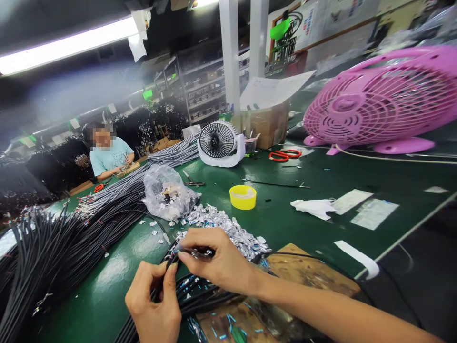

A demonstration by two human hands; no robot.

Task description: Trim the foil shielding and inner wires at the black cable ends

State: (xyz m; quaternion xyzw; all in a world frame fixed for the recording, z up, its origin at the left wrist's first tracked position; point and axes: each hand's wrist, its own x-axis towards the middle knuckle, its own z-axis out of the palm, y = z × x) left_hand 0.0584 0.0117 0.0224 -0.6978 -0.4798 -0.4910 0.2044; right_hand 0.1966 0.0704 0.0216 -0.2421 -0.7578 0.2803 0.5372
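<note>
My left hand (153,300) is closed around a black cable (155,291), pinching it near its end between thumb and fingers. Close beside it, my right hand (223,262) grips a slim dark tool (203,251), whose tip meets the cable end; its exact kind is hard to make out. Thin coloured wires seem to show there. More black cables (203,301) lie below my hands, over a worn wooden board (307,271) strewn with blue scraps. Just beyond my fingers spreads a heap of silvery foil scraps (228,226).
Bundles of black cables (67,257) and grey cables (143,174) cover the left. On the green table stand a plastic bag (166,193), yellow ring (243,197), white fan (220,144) and pink fan (378,105). Red-handled scissors (284,155) lie behind. A co-worker (110,155) sits far left.
</note>
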